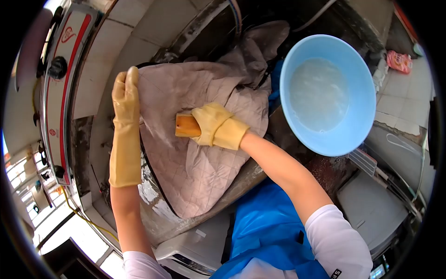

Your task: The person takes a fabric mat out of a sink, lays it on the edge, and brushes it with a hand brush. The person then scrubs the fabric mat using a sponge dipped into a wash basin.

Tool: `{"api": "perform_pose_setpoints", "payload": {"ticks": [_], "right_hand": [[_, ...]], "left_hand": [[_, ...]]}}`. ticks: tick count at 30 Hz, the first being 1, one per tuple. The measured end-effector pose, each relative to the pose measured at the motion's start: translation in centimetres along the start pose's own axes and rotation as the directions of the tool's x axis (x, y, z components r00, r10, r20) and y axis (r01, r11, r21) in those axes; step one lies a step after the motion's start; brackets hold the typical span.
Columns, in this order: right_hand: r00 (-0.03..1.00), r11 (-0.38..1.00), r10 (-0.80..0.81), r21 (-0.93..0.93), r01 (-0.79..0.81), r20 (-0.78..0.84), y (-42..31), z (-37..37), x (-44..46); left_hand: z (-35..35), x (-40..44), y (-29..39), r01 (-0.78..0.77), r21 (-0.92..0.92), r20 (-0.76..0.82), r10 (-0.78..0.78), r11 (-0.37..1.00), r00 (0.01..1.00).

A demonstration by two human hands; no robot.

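Note:
My left hand (pixel 125 95), in a long yellow rubber glove, has its fingers closed at the upper left edge of a quilted beige-pink cloth (pixel 209 176) with dark edging. The cloth looks wet and lies spread, with folds at its far end. My right hand (pixel 216 123), in a matching glove, grips an orange-brown wooden scrub brush (pixel 186 126) by its back. The brush lies flat on the middle of the cloth, so its underside is hidden.
A light blue basin (pixel 327 144) of cloudy water stands to the right of the cloth. The stone sink edge (pixel 253 174) runs in front of me. A gas stove (pixel 69 88) is at the left, and a pink packet (pixel 399 62) lies on the tiled ledge at far right.

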State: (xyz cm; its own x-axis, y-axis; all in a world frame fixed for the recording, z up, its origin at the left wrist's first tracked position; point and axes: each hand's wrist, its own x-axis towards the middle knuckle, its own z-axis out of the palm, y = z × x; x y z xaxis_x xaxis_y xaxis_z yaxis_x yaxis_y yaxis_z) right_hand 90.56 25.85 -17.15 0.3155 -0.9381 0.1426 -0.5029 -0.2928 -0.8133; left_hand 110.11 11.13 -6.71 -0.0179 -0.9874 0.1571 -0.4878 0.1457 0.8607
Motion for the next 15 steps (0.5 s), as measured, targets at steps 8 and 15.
{"api": "perform_pose_setpoints", "payload": {"ticks": [8, 15], "right_hand": [[0.89, 0.866, 0.397, 0.412, -0.282, -0.225, -7.3, -8.5, -5.5], [0.929, 0.732, 0.37, 0.626, -0.268, -0.034, -17.1, -9.7, -8.4]], "left_hand": [[-1.4, 2.5, 14.9, -0.02, 0.057, 0.056, 0.017, 0.998, 0.998], [-10.7, -4.3, 21.3, 0.007, -0.159, -0.282, -0.052, 0.987, 0.958]]}}
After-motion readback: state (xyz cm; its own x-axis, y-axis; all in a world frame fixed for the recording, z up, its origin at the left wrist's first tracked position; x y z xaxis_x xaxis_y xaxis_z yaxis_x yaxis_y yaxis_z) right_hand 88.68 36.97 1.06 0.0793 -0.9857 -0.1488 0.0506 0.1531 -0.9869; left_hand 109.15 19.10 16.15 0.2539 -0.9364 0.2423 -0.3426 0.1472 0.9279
